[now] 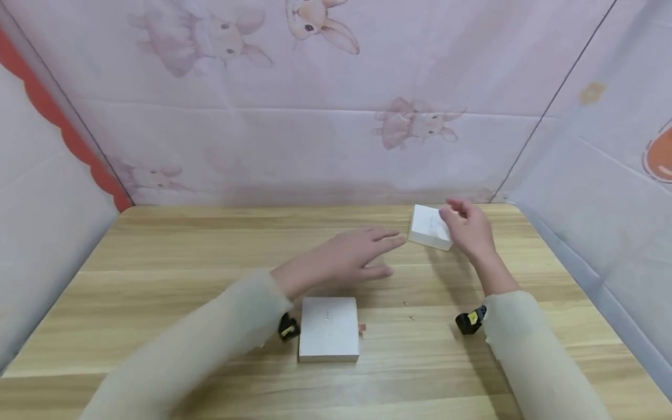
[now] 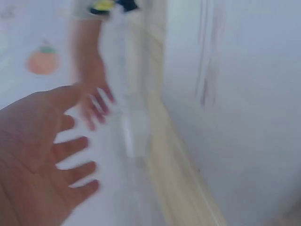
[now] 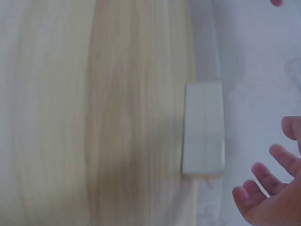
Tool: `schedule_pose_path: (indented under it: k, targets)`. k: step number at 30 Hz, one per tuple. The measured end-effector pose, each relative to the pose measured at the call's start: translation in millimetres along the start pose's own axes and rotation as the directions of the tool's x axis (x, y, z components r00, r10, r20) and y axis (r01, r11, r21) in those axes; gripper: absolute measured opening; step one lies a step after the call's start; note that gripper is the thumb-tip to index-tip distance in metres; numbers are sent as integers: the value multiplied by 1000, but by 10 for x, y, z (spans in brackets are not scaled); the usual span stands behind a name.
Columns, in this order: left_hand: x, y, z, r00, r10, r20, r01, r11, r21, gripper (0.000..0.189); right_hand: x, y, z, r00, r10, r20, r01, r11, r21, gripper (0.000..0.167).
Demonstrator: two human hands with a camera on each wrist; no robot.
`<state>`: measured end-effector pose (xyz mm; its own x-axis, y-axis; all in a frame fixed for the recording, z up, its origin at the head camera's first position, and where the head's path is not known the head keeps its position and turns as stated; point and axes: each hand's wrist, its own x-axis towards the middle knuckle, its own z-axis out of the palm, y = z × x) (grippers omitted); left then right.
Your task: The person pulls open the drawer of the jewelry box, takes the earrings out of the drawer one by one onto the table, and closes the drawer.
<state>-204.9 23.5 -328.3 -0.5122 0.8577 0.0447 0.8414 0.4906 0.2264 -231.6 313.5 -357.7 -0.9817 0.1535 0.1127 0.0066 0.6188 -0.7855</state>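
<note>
Toward the back right of the table, a small white box (image 1: 429, 226) with faint print on its top lies flat. My right hand (image 1: 469, 229) is at its right side in the head view, overlapping its edge. In the right wrist view, that hand's loosely bent fingers (image 3: 265, 181) appear apart from the box (image 3: 203, 129). My left hand (image 1: 353, 256) reaches over the table with fingers spread, left of the box and holding nothing. Below the left hand lies a larger white box (image 1: 329, 328) with a small reddish tab (image 1: 362, 328) on its right side.
The wooden table (image 1: 210, 245) ends at a back curtain (image 1: 315, 151) printed with rabbits. Black wrist devices (image 1: 471, 319) sit at both sleeve cuffs. Two tiny dark specks (image 1: 411, 318) lie on the table right of the larger box.
</note>
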Motion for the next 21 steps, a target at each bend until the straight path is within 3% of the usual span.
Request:
schedule_pose_path:
  k: [5,9,12,16,19,21]
  targets:
    - [500,-221,56,999,36,-4,-35,998,50,61,120,140,-69,993,120,11,-120,992,47,76]
    - [756,-395,10,1000,1,17,-3,988,154,62,224,211,-73,967,246,70,-254,952,173,84]
    - [878,-478,-23,998,-51,47,38,972,231,64,295,258,-41,936,327,127,-350,898,265,81]
    - [998,-502,-14,990,-110,91,88,972,219,63,355,279,44,897,416,153,-443,840,314,71]
    - [1064,-453,26,985,-133,114,106,971,215,62,362,251,127,890,432,146,-456,842,289,66]
    - [1092,-401,56,982,-137,129,104,966,235,63,354,223,185,896,418,149,-444,854,272,66]
